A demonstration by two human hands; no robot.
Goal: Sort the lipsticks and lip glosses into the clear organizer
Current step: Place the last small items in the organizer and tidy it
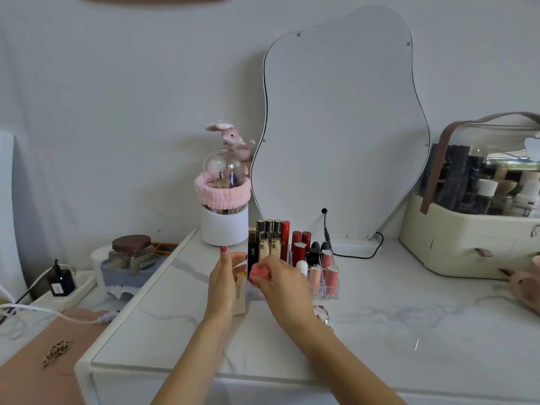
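Where the white marble-patterned desk [380, 331] meets the wall, a clear organizer [327, 293] stands near the back edge, a little left of the middle, and both hands are at its left front corner. The right hand [277, 283] has its fingers curled around a small pink-red item [261, 271], held just in front of the organizer's left compartments; what the item is I cannot tell, as the fingers cover most of it. The left hand [223, 283] sits just left of it, fingers stretched toward the back edge, with a cream tube [241, 293] lying along its palm side; whether the hand grips the tube or merely rests against it cannot be told.

In the organizer, tall black-and-gold lipsticks [268, 239] stand along the rear left, red lipsticks [299, 247] in the middle, and pink lip glosses [330, 276] at the front right. The right hand hides the front left compartments.

Just behind the left hand, at the back left corner, is a white brush holder [223, 228] with a pink headband [222, 194] round it and a clear dome topped by a pink rabbit figure [232, 138]. A wavy mirror [342, 127] leans on the wall behind the organizer, its black cable [359, 254] trailing on the desk. Toward the right edge stands a cream cosmetic case [467, 244] with a clear lid. A small clear round object [321, 312] lies beside the right wrist.
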